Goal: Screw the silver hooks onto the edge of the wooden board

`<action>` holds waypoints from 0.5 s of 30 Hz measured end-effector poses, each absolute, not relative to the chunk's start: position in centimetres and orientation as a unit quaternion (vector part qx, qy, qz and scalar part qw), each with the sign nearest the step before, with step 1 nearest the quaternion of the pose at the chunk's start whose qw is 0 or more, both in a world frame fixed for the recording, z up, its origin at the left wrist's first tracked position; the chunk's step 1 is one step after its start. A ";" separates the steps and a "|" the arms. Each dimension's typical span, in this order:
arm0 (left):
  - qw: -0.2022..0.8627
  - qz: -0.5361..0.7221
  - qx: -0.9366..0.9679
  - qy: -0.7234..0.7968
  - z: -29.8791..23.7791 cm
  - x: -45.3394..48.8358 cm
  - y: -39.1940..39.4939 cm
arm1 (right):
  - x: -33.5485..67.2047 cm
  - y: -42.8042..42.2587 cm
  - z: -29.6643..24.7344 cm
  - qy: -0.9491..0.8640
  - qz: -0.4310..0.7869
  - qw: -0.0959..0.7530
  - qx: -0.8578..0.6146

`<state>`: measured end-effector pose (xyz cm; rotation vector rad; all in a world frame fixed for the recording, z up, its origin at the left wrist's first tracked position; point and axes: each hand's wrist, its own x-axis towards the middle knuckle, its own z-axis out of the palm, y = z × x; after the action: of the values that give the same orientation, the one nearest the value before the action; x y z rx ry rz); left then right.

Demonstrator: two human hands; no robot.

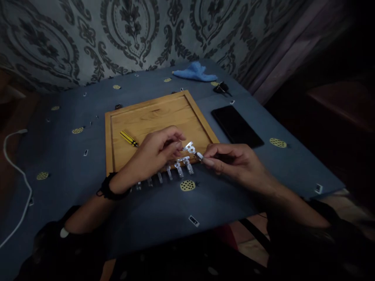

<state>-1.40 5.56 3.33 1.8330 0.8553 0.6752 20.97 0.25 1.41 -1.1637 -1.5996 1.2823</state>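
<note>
Two bare hands, head view, centre of the frame. Right hand: grip closed, thumb and forefinger pinching the lower end of one silvery metal fitting, held tilted over the near right corner of the framed wooden panel. Left hand: grip narrow, thumb and fingertips just beside the fitting's upper end; contact cannot be told. Black wristband on the left wrist.

One row of similar metal fittings, lower centre, along the panel's near edge, partly behind the left hand. One framed wooden panel, centre, flat. One yellow-and-black handle, left of centre, lying on the panel. One flat black device, right of the panel. One blue cloth, crumpled, upper centre. One white cable, far left. One surface, blue-grey cover with pineapple prints. One patterned curtain, top of the frame.
</note>
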 end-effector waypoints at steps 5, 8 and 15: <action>0.354 0.244 0.829 0.357 3.4 -1.8 4.7 | 21.5 -1.0 -0.5 -0.532 0.524 0.427 -0.510; 0.332 0.213 0.846 0.359 3.4 -1.4 4.1 | 21.5 -2.0 -1.1 -0.492 0.534 0.428 -0.538; 0.326 0.177 0.853 0.368 2.6 -0.5 3.4 | 21.1 -3.1 -1.1 -0.488 0.544 0.403 -0.551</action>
<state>-0.47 3.39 2.59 2.2350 0.9637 0.4646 21.06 -3.06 -1.07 -1.3919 -1.2318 1.3753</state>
